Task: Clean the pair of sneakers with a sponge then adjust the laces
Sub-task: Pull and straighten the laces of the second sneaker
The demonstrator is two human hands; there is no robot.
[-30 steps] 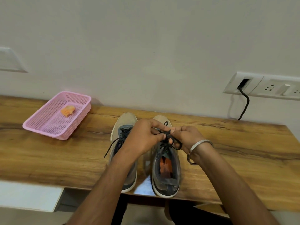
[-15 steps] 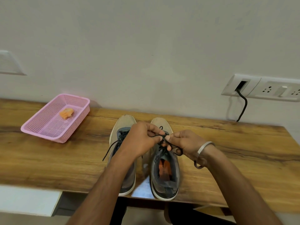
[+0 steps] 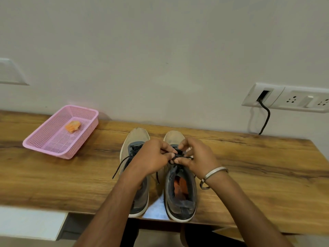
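We see the left hand and right hand pinching the thin black lace over the right sneaker, its grey mesh upright on the grainy wooden table. Beside it stands the left sneaker, and the crumpled orange sponge lies in the perforated pink basket.

glossy wood table, perforated plastic basket
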